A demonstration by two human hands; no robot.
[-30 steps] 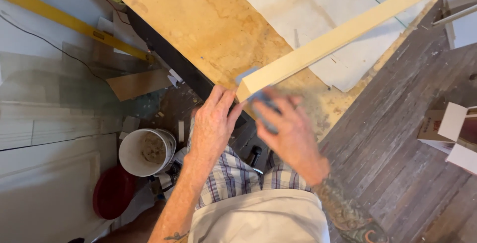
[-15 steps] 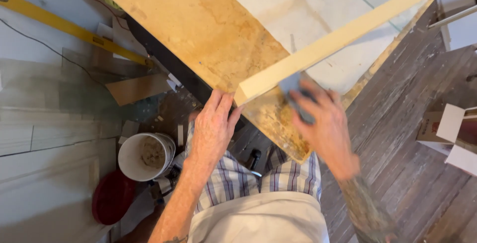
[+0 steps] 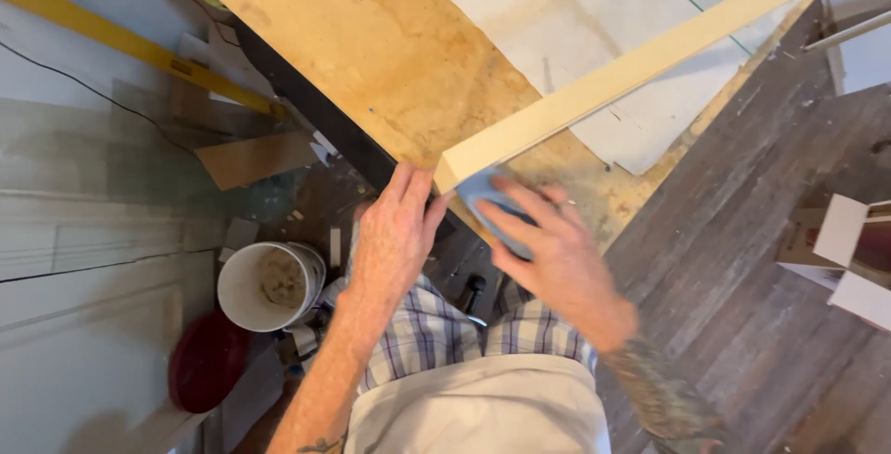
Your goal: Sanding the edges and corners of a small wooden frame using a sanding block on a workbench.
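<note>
- The right hand (image 3: 548, 254) with its blue sanding block (image 3: 483, 196) is back at the near end of the pale wood board (image 3: 631, 69); half a second ago it was further up the board's edge, and a second ago near the end as now.
- That back-and-forth reads as sanding strokes along the lower edge, with the end being worked now.
- The right fingers (image 3: 520, 208) lie spread and fairly flat over the block, pressing it to the board; the hand is motion-blurred.
- The left hand (image 3: 394, 236) has not shifted: its fingers (image 3: 413, 185) are stretched out, tips against the board's end and the tabletop (image 3: 371, 55) edge, holding nothing.
- The board lies diagonally across the tabletop.
</note>
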